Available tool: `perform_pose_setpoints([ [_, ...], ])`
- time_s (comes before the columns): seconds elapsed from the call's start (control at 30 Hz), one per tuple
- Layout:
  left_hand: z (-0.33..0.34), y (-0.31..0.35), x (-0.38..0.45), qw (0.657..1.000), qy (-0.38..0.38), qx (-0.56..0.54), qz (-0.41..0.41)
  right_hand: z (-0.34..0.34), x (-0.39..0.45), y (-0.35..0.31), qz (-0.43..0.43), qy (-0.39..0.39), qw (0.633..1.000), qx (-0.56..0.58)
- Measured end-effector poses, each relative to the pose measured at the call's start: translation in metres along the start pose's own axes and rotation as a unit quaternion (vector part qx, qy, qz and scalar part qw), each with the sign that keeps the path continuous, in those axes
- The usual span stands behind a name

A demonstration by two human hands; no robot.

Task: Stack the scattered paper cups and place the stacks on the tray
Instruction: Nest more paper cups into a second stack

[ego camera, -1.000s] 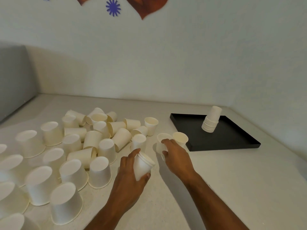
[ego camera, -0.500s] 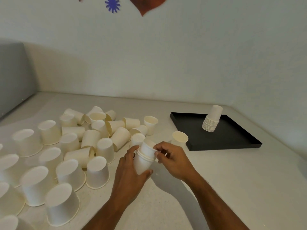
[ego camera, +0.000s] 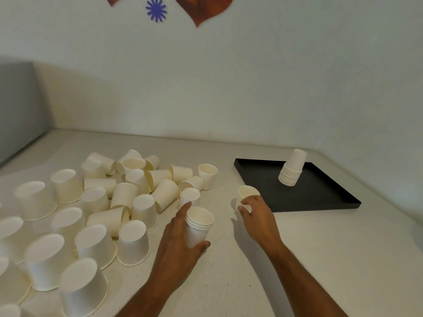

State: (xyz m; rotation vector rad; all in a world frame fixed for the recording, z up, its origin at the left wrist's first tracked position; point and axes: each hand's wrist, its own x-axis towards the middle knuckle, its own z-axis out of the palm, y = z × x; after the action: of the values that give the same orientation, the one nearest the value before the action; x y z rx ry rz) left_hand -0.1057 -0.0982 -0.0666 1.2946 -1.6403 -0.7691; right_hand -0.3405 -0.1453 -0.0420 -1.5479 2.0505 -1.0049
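Observation:
My left hand (ego camera: pixel 176 245) grips a short stack of white paper cups (ego camera: pixel 198 225), open end up, above the counter. To its right, my right hand (ego camera: pixel 256 216) curls its fingers round a single upright cup (ego camera: pixel 247 192) that stands just off the near left corner of the black tray (ego camera: pixel 325 197). On the tray stands an upside-down stack of several cups (ego camera: pixel 291 168). Many loose white cups (ego camera: pixel 128 197) lie scattered to the left, some upside down, some on their sides.
The pale counter (ego camera: pixel 320 259) meets a white wall behind and to the right. One upright cup (ego camera: pixel 207 176) stands at the right edge of the scattered pile. A grey panel (ego camera: pixel 16 106) closes the far left.
My right hand pushed a cup into the stack held by my left hand, then moved right and took hold of the single cup by the tray. The stack is one cup taller.

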Motion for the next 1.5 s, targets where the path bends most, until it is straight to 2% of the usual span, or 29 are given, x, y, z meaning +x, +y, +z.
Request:
perform_pose_setpoints([
  [0.07, 0.0, -0.001, 0.001, 1.0, -0.001, 0.001, -0.006, -0.002, -0.003, -0.005, -0.022, 0.0, 0.999, 0.024],
  [0.13, 0.001, -0.001, 0.003, 1.0, -0.003, 0.003, -0.013, -0.006, -0.011, -0.021, -0.1, 0.015, 0.993, 0.057],
  [0.3, 0.002, -0.002, 0.003, 1.0, 0.006, 0.01, -0.012, -0.015, -0.037, -0.064, -0.173, -0.012, 0.953, 0.247],
  [0.4, 0.001, -0.002, 0.001, 1.0, 0.016, 0.008, -0.017, -0.013, -0.042, -0.073, -0.217, -0.066, 0.936, 0.268],
  [0.5, 0.001, 0.0, 0.002, 1.0, 0.016, -0.001, -0.027, -0.009, -0.043, -0.074, -0.24, -0.105, 0.936, 0.235],
  [0.7, -0.006, 0.0, -0.007, 0.999, 0.015, -0.018, -0.023, 0.007, -0.05, -0.074, -0.226, -0.202, 0.937, 0.175],
  [0.77, -0.008, 0.001, -0.01, 0.999, 0.026, -0.01, -0.016, 0.015, -0.045, -0.073, -0.212, -0.171, 0.937, 0.219],
  [0.83, -0.01, 0.002, -0.013, 0.999, 0.03, 0.006, -0.016, 0.022, -0.036, -0.072, -0.164, -0.092, 0.945, 0.266],
  [0.9, -0.012, 0.002, -0.017, 0.999, 0.026, 0.011, -0.022, 0.031, -0.024, -0.071, -0.134, -0.036, 0.965, 0.222],
  [1.0, -0.012, 0.002, -0.022, 0.999, 0.019, 0.01, -0.03, 0.052, -0.008, -0.067, -0.127, -0.095, 0.982, 0.104],
  [1.1, -0.011, 0.0, -0.024, 0.999, 0.027, 0.017, -0.041, 0.076, -0.004, -0.062, -0.114, -0.136, 0.977, 0.118],
  [1.23, -0.009, -0.007, -0.026, 0.998, 0.039, 0.03, -0.047, 0.101, -0.004, -0.055, -0.119, -0.108, 0.974, 0.158],
  [1.4, -0.007, -0.013, -0.026, 0.996, 0.053, 0.037, -0.054, 0.108, -0.01, -0.059, -0.115, -0.075, 0.982, 0.127],
  [1.5, -0.007, -0.015, -0.025, 0.996, 0.06, 0.034, -0.048, 0.094, -0.014, -0.064, -0.114, -0.085, 0.983, 0.115],
])
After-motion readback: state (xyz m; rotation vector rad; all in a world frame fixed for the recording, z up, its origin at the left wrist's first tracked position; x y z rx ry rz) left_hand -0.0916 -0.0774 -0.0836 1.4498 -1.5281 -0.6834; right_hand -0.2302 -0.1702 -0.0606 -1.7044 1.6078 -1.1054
